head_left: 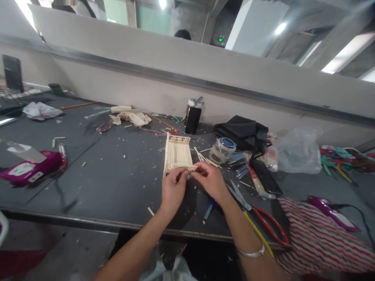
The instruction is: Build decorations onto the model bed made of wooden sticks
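Observation:
A small structure of pale wooden sticks point(179, 153) lies on the dark table, with raised latticed edges at its far and near ends. My left hand point(173, 190) is at its near edge, thumb and fingers pinched together. Close beside it, my right hand point(211, 180) also pinches at the near edge, the fingertips of both hands almost touching. What lies between the fingertips is too small to make out. Loose sticks point(206, 159) lie just right of the structure.
Red-handled scissors point(269, 224) and a yellow-handled tool point(258, 233) lie by my right forearm. Farther right are a black phone point(266, 176) and striped cloth point(319, 238). A clear jar point(222, 150) and upright phone point(193, 120) stand behind. A purple device point(32, 168) sits left.

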A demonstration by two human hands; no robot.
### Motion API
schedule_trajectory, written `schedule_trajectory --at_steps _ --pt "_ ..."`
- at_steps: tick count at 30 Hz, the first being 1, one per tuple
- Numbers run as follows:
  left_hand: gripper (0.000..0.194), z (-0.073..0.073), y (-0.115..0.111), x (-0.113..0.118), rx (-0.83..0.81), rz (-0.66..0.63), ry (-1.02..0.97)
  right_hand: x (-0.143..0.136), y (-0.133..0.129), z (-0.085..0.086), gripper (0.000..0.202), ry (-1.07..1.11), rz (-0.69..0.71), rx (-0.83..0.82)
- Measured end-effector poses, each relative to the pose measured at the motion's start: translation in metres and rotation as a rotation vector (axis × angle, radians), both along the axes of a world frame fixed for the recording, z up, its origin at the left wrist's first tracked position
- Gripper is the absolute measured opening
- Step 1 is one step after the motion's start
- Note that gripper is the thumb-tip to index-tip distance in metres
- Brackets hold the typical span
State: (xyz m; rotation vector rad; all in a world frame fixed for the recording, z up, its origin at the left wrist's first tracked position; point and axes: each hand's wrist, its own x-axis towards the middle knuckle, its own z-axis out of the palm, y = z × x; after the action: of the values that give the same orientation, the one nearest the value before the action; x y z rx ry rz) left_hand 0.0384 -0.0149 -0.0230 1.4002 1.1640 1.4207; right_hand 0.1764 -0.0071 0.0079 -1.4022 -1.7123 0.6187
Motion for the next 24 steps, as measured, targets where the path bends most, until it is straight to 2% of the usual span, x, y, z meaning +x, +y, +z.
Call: schedule_trajectory --at_steps 6,12,24 --pt "0.017 0.0020 -0.0002 -0.0008 -0.009 0.001 0.010 0.0024 -0.0013 -0.0005 0.010 0.019 0.015 -0.021" --pt "0.017 0.0008 -0.0005 -0.0010 0.012 -0.006 0.022 0.0022 -0.0049 0.0038 0.031 0.046 0.028 -0.035" --pt "0.017 0.0007 0.0018 -0.0006 0.007 -0.016 -0.009 -0.0021 0.0028 0.0048 0.015 0.017 0.005 0.011"
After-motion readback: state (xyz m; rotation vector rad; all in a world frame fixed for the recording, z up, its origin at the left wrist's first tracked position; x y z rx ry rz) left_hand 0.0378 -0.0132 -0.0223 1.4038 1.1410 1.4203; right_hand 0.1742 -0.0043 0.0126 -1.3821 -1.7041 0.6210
